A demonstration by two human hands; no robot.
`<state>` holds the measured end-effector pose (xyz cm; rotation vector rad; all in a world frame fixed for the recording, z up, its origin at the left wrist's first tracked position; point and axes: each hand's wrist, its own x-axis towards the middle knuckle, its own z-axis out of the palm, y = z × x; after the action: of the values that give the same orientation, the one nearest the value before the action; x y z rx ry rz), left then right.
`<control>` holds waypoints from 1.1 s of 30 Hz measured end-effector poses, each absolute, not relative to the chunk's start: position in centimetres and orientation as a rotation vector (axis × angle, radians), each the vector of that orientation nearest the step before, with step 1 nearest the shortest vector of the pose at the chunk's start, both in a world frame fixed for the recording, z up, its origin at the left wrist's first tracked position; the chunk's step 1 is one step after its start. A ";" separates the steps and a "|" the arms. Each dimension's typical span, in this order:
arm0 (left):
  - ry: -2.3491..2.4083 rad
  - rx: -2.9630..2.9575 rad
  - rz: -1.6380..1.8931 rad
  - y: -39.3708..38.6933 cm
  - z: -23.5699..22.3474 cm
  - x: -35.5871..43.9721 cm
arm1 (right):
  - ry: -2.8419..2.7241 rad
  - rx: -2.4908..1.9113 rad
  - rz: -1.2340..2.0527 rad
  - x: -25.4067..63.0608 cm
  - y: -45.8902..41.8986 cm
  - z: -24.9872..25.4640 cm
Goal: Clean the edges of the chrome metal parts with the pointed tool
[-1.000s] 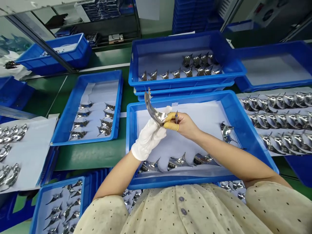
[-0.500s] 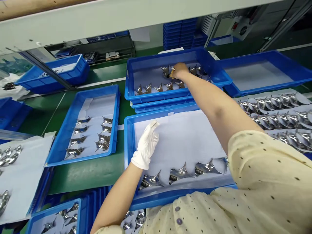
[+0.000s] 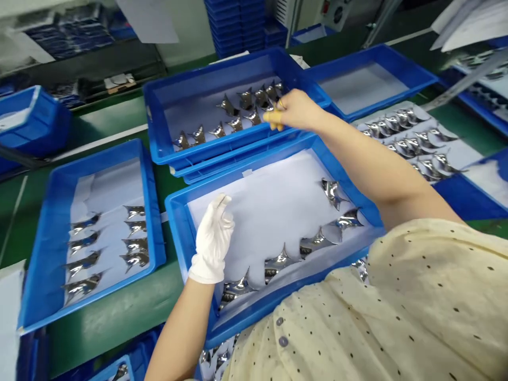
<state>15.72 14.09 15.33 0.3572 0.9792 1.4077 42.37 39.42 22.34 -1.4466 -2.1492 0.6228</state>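
Observation:
My left hand [image 3: 213, 239], in a white glove, hovers over the white paper of the near blue tray [image 3: 177, 225]. Its fingers are loosely curled and hold nothing. A row of shiny curved metal parts [image 3: 278, 262] lies along that tray's front and right side. My right hand [image 3: 294, 108], with yellow finger cots, is stretched to the near rim of the far blue tray [image 3: 153, 124]. It is closed beside the metal parts [image 3: 246, 100] lined up there. What its fingers pinch, if anything, I cannot make out.
A third blue tray [image 3: 119, 149] at the left holds two short columns of parts. At the back right stands a paper-lined blue tray [image 3: 391, 100]. More parts lie in rows on a white sheet [image 3: 413, 138] at the right. Stacked blue trays stand behind.
Both hands held a curved metal part over the near tray. My right hand carried it into the far tray and now draws back without it. My left hand stays empty.

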 end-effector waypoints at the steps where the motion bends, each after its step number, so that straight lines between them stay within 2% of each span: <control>1: 0.959 0.368 1.390 14.0 15.3 15.8 | -2.187 -1.486 0.644 44.6 37.2 21.0; 7: 0.942 0.453 1.275 13.5 14.6 17.2 | -2.152 -1.991 0.491 53.0 28.0 11.8; 9: 0.956 0.508 1.248 13.3 14.3 17.8 | -2.141 -2.056 0.484 53.3 26.9 10.8; 12: 0.987 0.638 1.182 12.9 13.9 18.8 | -2.131 -1.973 0.536 51.9 25.7 12.0; 15: 1.015 0.857 0.972 12.1 13.3 19.7 | -1.914 -1.539 0.798 48.8 23.9 14.6; 18: 1.002 1.039 0.838 11.3 13.3 20.4 | -1.495 -1.024 1.344 44.8 21.6 16.3; 21: 1.069 1.111 1.092 10.6 14.1 20.7 | -1.128 -0.733 1.891 41.2 19.3 16.2; 24: 1.089 1.173 1.395 10.1 15.5 20.4 | -0.917 -0.663 2.205 38.5 17.5 15.1; 29: 1.202 1.291 1.575 10.0 16.8 19.5 | -0.953 -0.728 2.389 36.7 16.1 13.7; 33: 1.222 1.423 1.491 10.2 16.4 18.5 | -1.059 -0.921 2.081 37.2 17.2 14.1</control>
<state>18.55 10.24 16.43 1.4233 1.2217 1.4913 37.17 17.23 14.13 -0.9213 -1.0589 2.0808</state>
